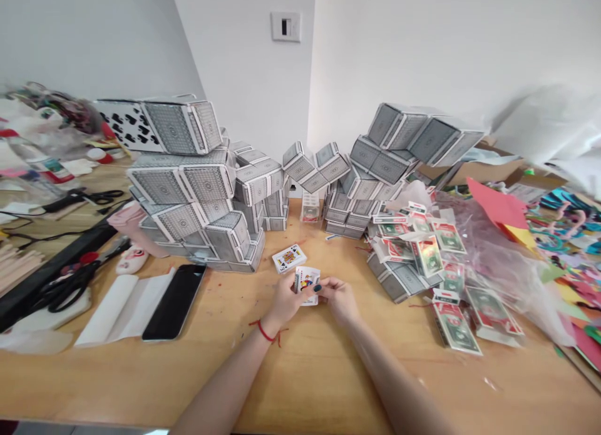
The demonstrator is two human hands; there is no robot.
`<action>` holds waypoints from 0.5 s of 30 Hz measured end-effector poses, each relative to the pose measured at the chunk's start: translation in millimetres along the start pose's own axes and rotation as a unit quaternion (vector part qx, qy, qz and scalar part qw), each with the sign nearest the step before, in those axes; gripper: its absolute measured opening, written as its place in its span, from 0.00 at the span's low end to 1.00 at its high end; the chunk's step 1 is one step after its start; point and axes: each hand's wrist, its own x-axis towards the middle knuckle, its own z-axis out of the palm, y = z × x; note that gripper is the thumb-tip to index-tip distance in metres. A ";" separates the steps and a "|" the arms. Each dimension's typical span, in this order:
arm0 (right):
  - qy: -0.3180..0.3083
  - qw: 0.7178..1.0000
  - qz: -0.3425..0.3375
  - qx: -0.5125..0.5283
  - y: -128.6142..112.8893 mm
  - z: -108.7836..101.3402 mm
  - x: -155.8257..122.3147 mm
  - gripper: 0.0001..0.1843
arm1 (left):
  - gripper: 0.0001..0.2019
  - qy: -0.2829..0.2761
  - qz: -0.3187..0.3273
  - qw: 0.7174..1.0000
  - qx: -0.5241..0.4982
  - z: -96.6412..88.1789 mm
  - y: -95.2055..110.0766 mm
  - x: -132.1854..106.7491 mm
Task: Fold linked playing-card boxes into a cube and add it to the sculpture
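Observation:
Both hands meet at the middle of the wooden table [300, 372]. My left hand [287, 299], with a red string round its wrist, and my right hand [339, 297] are closed together on a small stack of playing cards [307, 281], face card showing. Just beyond the hands a second small stack of cards [288, 258] lies face up on the wood, apart from them.
Grey patterned card boxes are heaped in a pile at left [197, 191] and another at the back right [375, 172]. Red-and-green card packets [434, 266] lie scattered at right beside clear plastic wrap. A black phone [174, 302], white paper and scissors [70, 285] lie at left. Coloured paper scraps [563, 247] crowd the far right.

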 end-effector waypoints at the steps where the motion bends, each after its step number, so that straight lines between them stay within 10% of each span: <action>1: 0.002 1.000 -0.007 -0.009 0.6 1.2 -0.8 0.13 | 0.15 0.007 -0.037 0.999 -0.034 3.8 1.1 0.8; 15: -0.005 0.988 -0.087 -0.129 10.0 8.3 -5.4 0.14 | 0.10 0.163 -0.152 0.962 -0.157 21.7 -9.2 0.7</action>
